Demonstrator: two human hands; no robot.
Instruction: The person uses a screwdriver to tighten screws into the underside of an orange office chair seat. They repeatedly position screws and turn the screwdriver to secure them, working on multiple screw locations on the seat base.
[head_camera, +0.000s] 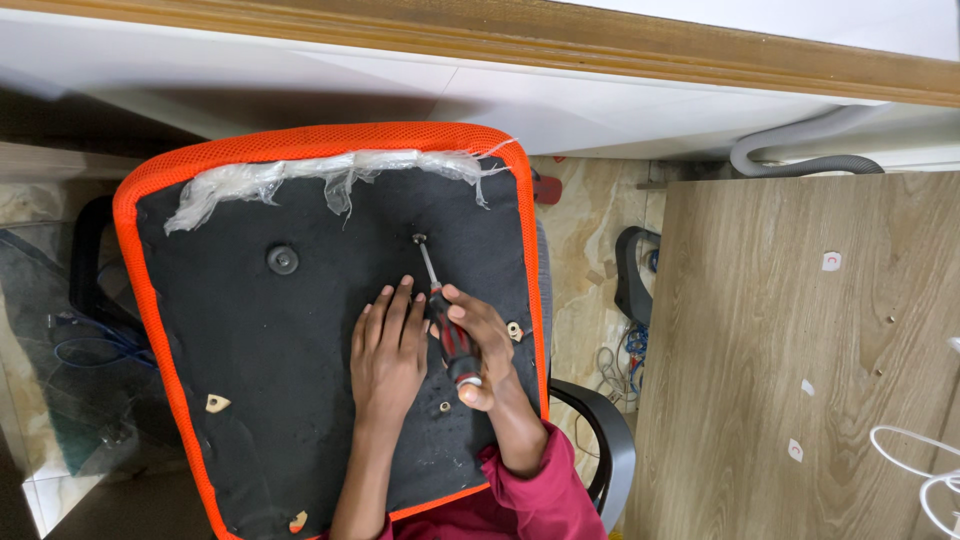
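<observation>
Driving a screw (419, 239) into the upturned chair seat (300, 330): right hand (478, 350) wrapped around screwdriver (445, 320), left hand (388, 350) flat, fingers spread (steadying). Next, probably: keeping the tip seated, pressing, turning.

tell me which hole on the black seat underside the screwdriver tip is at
The upper middle one, just below the torn plastic wrap. The screwdriver tip meets it; the round washer fitting to its left stands untouched.

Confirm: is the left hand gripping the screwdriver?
No. The left hand lies flat on the seat underside; the right hand holds the screwdriver.
</observation>
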